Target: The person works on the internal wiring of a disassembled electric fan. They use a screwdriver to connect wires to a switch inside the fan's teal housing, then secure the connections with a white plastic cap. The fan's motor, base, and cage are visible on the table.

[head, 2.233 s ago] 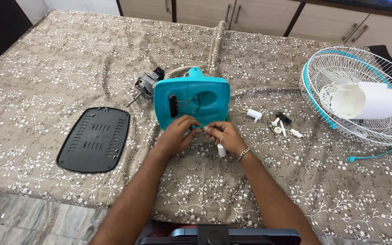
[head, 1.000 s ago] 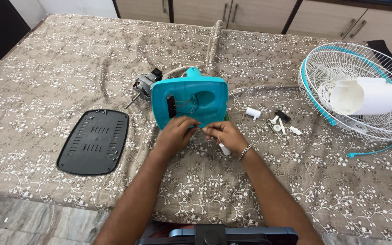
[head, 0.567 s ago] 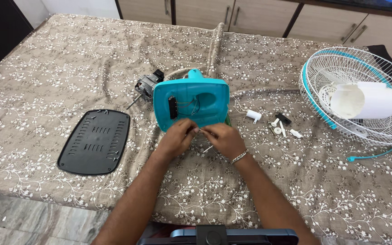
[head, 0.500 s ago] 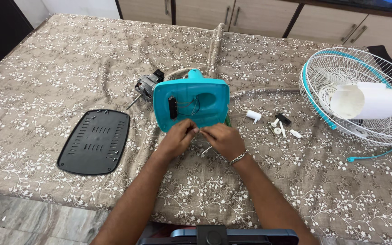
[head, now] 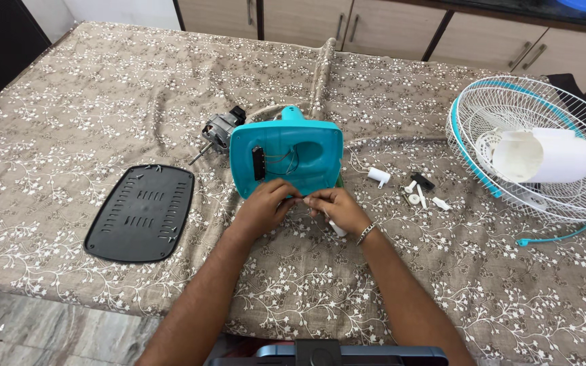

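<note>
A teal plastic fan housing [head: 306,152] lies open side up on the patterned tablecloth, with wires and a black switch strip inside. My left hand [head: 262,209] rests against its near edge, fingers curled. My right hand [head: 339,207] is beside it, and the fingertips of both hands meet over something too small to make out. A white handle [head: 337,229] sticks out under my right palm, held in that hand.
A small electric motor [head: 217,133] lies behind the housing on the left. A black vented cover plate [head: 140,211] lies at the left. Small white and black parts [head: 415,192] lie to the right. A white wire fan guard [head: 510,115] holds a white cylinder [head: 551,156].
My hands have stayed at the housing's near edge, with the fingertips drawn closer together. Nothing else on the table has moved.
</note>
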